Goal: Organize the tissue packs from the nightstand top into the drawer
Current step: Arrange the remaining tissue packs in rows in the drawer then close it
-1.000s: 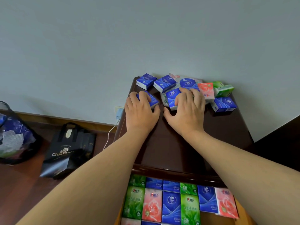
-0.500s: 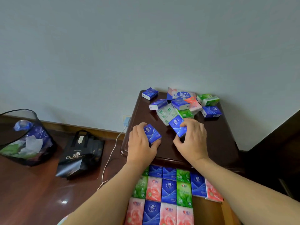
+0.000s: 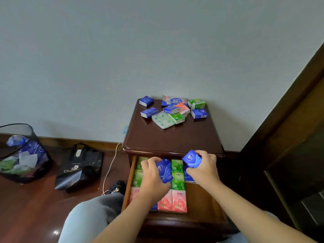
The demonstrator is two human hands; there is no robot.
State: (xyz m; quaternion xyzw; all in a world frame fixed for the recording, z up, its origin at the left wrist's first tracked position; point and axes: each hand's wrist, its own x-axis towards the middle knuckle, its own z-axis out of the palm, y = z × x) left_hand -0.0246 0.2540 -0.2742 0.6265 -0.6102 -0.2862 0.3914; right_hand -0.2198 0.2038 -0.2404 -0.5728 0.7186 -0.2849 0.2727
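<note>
From the head camera, the left hand curls round a small blue plastic-wrapped tissue pack low over the rows already laid in the open dark wooden drawer, while the right hand pinches a second blue tissue pack just above the drawer's back right part, under the front edge of the dark brown wooden nightstand top. Green, pink and blue packs fill the drawer's left and middle; bare wood shows at the right. The likeliest slip, I judge, is a pack pushed down crooked, riding up on a neighbour and upsetting the neat rows. A loose heap of unsorted packs lies near the wall. On the floor stand a black mesh bin, a black paper bag and a white cable, none in the way.
</note>
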